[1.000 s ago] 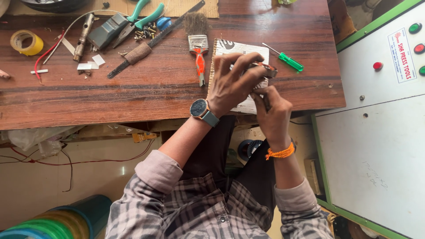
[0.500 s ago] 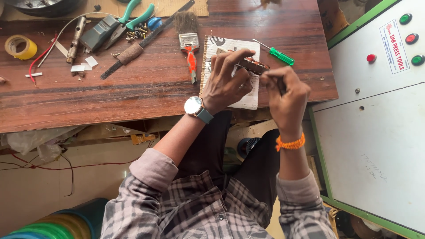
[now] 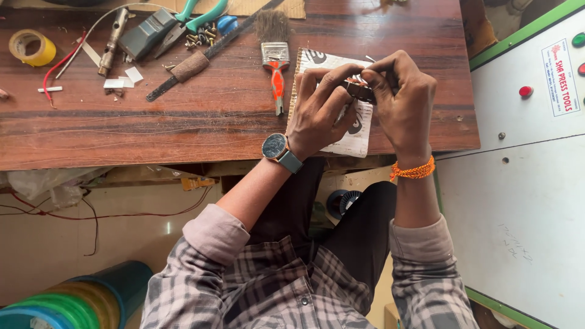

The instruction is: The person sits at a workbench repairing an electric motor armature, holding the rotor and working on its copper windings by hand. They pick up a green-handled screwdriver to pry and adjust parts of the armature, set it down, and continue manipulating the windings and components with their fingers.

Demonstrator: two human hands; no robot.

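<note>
Two bare hands meet over the near edge of a dark brown wooden workbench (image 3: pixel 183 128), seen from above. The left hand (image 3: pixel 320 109), with a round-faced wristwatch (image 3: pixel 277 147), and the right hand (image 3: pixel 405 100), with an orange thread wristband (image 3: pixel 413 171), are pressed together, fingertips pinching a small dark metal part (image 3: pixel 359 91) between them. The part is held just above a white printed piece of cardboard (image 3: pixel 353 131) lying at the bench edge.

The step looks like close fingertip work on the part, fitting or adjusting it; what exactly is being turned or pressed is hidden by the fingers. Going on would call for a steady two-handed pinch, since the part sits over the edge and could drop to the lap.

Just left of the hands lies an orange-handled paintbrush (image 3: pixel 275 64). Further left are a black hacksaw blade with a wrapped grip (image 3: pixel 195 64), green-handled pliers (image 3: pixel 198 15) and a yellow tape roll (image 3: pixel 31 47). A pale grey control cabinet with a green edge (image 3: pixel 524 183) stands close on the right, leaving open bench only to the left.
</note>
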